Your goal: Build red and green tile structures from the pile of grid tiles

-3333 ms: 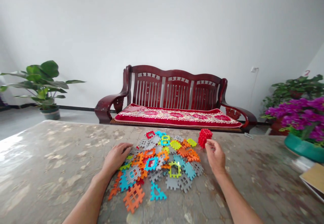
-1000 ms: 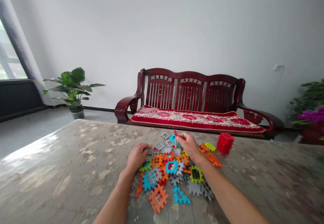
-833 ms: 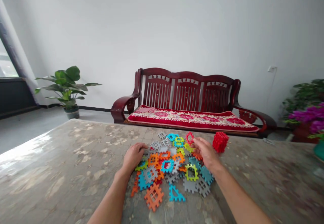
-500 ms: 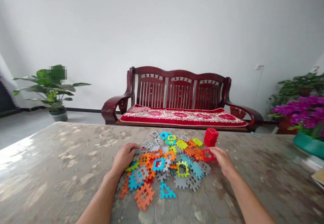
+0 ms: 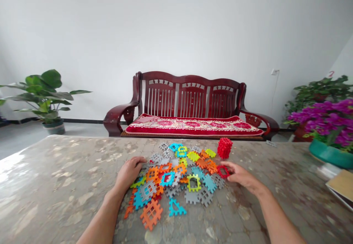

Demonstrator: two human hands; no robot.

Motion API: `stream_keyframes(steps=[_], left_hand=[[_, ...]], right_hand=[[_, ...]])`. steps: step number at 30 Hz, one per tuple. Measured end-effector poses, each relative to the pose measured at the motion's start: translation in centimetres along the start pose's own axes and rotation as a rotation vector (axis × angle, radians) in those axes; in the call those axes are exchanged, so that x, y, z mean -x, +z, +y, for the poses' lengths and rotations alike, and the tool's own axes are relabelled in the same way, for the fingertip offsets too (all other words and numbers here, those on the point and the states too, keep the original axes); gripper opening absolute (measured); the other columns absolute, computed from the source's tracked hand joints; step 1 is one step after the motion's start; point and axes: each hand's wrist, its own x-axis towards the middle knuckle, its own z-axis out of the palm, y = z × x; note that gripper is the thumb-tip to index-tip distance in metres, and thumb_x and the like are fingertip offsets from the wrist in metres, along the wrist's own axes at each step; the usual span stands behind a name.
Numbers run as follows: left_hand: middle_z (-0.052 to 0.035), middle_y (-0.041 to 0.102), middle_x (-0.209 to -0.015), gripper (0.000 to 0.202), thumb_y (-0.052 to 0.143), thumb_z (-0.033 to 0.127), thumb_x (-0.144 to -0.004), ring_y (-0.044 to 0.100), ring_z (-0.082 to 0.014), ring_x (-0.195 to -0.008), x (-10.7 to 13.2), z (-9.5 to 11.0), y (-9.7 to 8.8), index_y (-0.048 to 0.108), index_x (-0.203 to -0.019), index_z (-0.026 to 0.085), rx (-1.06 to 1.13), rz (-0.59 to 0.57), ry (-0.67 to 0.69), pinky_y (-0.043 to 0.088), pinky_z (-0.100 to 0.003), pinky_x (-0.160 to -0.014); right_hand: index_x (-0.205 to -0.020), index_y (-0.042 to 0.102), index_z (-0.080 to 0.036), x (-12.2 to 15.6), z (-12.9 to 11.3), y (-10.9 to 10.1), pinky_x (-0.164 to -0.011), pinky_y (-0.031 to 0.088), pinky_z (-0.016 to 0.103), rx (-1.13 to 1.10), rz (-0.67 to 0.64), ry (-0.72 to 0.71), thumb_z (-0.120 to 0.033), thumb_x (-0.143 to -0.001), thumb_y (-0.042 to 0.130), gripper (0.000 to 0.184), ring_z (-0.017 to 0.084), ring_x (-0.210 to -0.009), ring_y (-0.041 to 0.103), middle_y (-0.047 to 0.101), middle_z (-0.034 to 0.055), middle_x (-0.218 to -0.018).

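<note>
A loose pile of flat interlocking plastic waffle tiles [image 5: 171, 178] in orange, grey, blue, green and yellow covers the middle of the mottled table [image 5: 55, 185]. My left hand [image 5: 129, 172] rests curled on the pile's left edge, holding no visible tile. My right hand [image 5: 241, 175] reaches in from the right, its fingertips on a red square frame tile [image 5: 223, 171] at the pile's right edge. Just behind that tile stands a red cube [image 5: 224, 148] built of joined red tiles, apart from both hands.
A dark red wooden sofa [image 5: 187, 97] with a floral cushion stands beyond the table's far edge. A leafy potted plant [image 5: 45, 97] stands at the left. Purple flowers in a teal pot [image 5: 328, 133] and a flat book [image 5: 340, 185] sit at the right.
The red frame tile has come down from above the pile to the table at its right edge, under my right hand. My left hand stays on the pile. The view has shifted slightly.
</note>
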Motion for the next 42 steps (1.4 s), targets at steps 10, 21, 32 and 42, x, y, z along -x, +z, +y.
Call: stream_keyframes(steps=[10, 21, 32, 42], left_hand=[[-0.0011, 0.074, -0.112, 0.033, 0.045, 0.023, -0.077, 0.064, -0.0194, -0.109, -0.2, -1.1, 0.5, 0.073, -0.093, 0.026, -0.009, -0.007, -0.001, 0.043, -0.030, -0.103], [-0.0006, 0.074, -0.111, 0.032, 0.045, 0.023, -0.077, 0.065, -0.0192, -0.107, -0.1, -0.6, 0.2, 0.073, -0.093, 0.027, -0.008, -0.014, -0.004, 0.044, -0.030, -0.102], [-0.0004, 0.074, -0.111, 0.032, 0.046, 0.022, -0.077, 0.065, -0.0192, -0.107, -0.1, -0.7, 0.3, 0.074, -0.093, 0.026, 0.002, -0.013, 0.002, 0.045, -0.029, -0.101], [-0.0003, 0.074, -0.112, 0.032, 0.046, 0.020, -0.078, 0.064, -0.0187, -0.107, 0.3, 0.1, 0.0, 0.074, -0.093, 0.026, -0.016, -0.004, -0.032, 0.044, -0.028, -0.101]], right_hand=[[-0.118, 0.066, -0.015, -0.9, 0.7, 0.2, -0.068, 0.049, 0.030, 0.107, 0.124, -0.017, -0.032, -0.057, 0.071, 0.064, 0.018, -0.073, 0.063, 0.070, 0.0035, -0.084], [-0.112, 0.066, -0.017, -3.8, -4.8, -2.5, -0.075, 0.049, 0.035, 0.295, 0.832, -0.103, -0.059, -0.067, 0.066, 0.061, 0.025, -0.084, 0.065, 0.071, 0.0097, -0.095], [-0.100, 0.075, -0.027, -6.2, -8.0, -2.9, -0.078, 0.048, 0.044, 0.680, 0.875, 0.104, -0.070, -0.064, 0.065, 0.057, 0.036, -0.099, 0.064, 0.069, 0.0174, -0.109], [-0.113, 0.069, -0.023, -5.0, -8.5, -1.1, -0.089, 0.045, 0.046, 0.721, 0.909, 0.023, -0.059, -0.075, 0.062, 0.053, 0.034, -0.106, 0.058, 0.065, 0.0170, -0.116]])
